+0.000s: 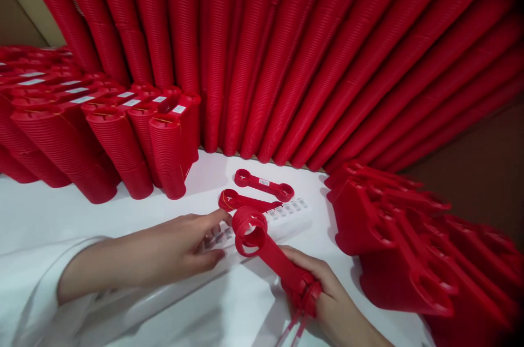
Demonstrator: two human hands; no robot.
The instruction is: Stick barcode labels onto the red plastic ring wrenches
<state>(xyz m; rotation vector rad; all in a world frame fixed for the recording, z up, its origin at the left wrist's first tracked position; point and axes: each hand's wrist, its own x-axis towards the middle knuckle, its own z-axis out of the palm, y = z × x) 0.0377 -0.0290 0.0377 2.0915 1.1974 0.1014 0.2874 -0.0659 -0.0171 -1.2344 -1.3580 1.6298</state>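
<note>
My right hand (327,292) grips a small stack of red plastic pieces (276,257), each a flat bar with a ring at either end. Thin reddish bands (295,330) hang from the stack's near end. My left hand (176,249) is over a white strip of barcode labels (286,213), thumb and forefinger apart, close to the stack's far ring; its other fingers are partly hidden. Just beyond lie a red ringed bar (264,183) bearing a white label and a banded red ringed bar (241,199), partly covered by the strip.
Tall stacks of red ringed pieces (262,63) rise at the back. Bundled, labelled red stacks (166,150) stand at the left on the white table (204,183). More red stacks (393,238) line the right side, near a brown surface (483,167).
</note>
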